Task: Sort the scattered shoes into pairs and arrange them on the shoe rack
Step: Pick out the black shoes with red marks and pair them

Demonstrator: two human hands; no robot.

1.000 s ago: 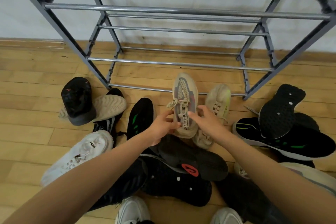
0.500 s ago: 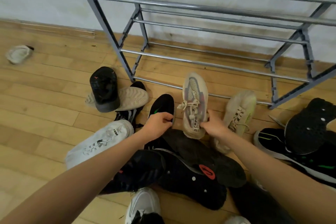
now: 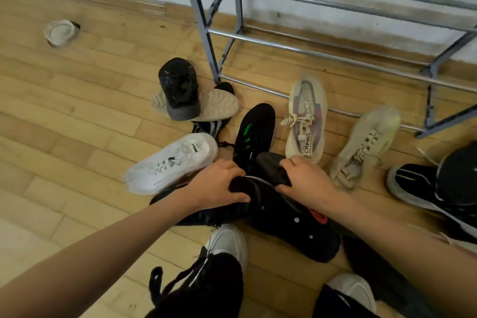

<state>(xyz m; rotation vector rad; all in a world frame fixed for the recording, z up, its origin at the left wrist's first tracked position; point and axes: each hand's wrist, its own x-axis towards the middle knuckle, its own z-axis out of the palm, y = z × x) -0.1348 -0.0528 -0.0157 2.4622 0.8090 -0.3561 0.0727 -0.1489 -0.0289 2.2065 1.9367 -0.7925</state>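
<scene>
Beige shoe is lying released beside the rack; your left hand and right hand are now gripping black shoes.

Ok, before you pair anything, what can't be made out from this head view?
- Black shoes in the middle: overlapping, and gripped by the left hand and right hand; count and matches unclear.
- Shoe rack: upper shelves cut off by the top edge.
- Black-and-green shoe, right: cut by the frame edge, another sole lies on it.
- Pale shoe, far left: too small and blurred.
- Striped black shoe: mostly covered by the cap and an upturned sole.
</scene>
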